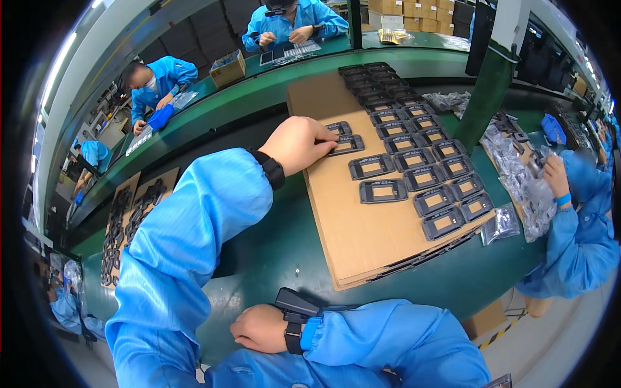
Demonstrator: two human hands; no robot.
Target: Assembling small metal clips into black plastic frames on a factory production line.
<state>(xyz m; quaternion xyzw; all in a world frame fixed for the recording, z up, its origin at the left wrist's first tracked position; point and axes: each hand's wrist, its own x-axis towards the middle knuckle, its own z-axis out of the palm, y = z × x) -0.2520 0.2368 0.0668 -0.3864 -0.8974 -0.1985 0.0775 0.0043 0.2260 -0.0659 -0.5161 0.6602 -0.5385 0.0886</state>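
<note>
My left hand (pixel 301 143) reaches over the brown cardboard sheet (pixel 336 220), thumb and fingers closed on the near end of a black plastic frame (pixel 347 145) with a rectangular window. Just beyond it lies another such frame (pixel 337 128), partly hidden by my fingers. More of these frames (pixel 383 191) lie flat in slanting rows across the sheet's middle and right. Close to my body, my right hand (pixel 260 328) rests low over the green table (pixel 284 265), its fingers curled in with nothing visible in them.
Under the top sheet are more layers of cardboard and frames. At the right, a co-worker's hand (pixel 555 174) is among clear plastic bags (pixel 517 168). A green post (pixel 485 97) stands beyond the frames. Boards of black parts (pixel 145 207) lie left. Co-workers sit across a green ledge.
</note>
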